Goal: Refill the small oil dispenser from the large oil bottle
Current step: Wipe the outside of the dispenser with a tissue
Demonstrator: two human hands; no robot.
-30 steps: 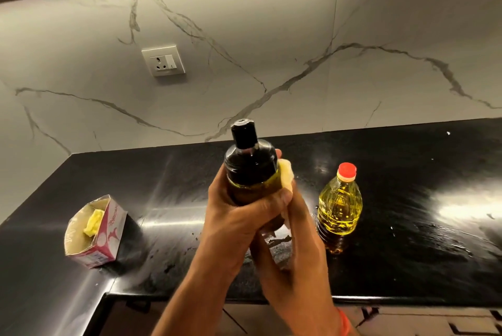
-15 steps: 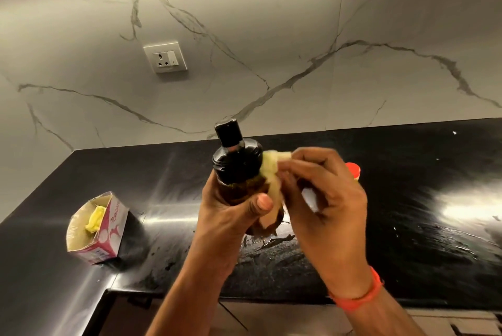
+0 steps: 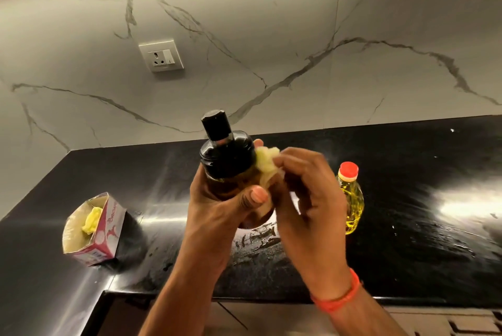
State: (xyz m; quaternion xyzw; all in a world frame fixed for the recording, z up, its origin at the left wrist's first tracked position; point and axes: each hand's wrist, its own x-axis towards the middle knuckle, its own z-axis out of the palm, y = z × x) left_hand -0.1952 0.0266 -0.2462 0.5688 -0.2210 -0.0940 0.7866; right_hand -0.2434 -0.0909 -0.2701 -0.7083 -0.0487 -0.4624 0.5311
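I see the small dark glass oil dispenser with a black cap [image 3: 226,156] held up above the glossy black stone table [image 3: 407,213], tilted a little left. My left hand [image 3: 217,216] is wrapped around its body, thumb across the front. My right hand [image 3: 307,200] pinches a crumpled pale yellow tissue [image 3: 267,162] against the dispenser's shoulder. Behind that hand, the large clear plastic oil bottle with a red cap [image 3: 351,197] stands upright on the table. At far left sits an open pink-and-white carton [image 3: 93,229].

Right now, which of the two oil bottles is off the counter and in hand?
The dark dispenser with the black cap: the left hand grips it in the air while the right hand holds a yellowish cloth against it. The red-capped yellow bottle stands untouched on the counter.
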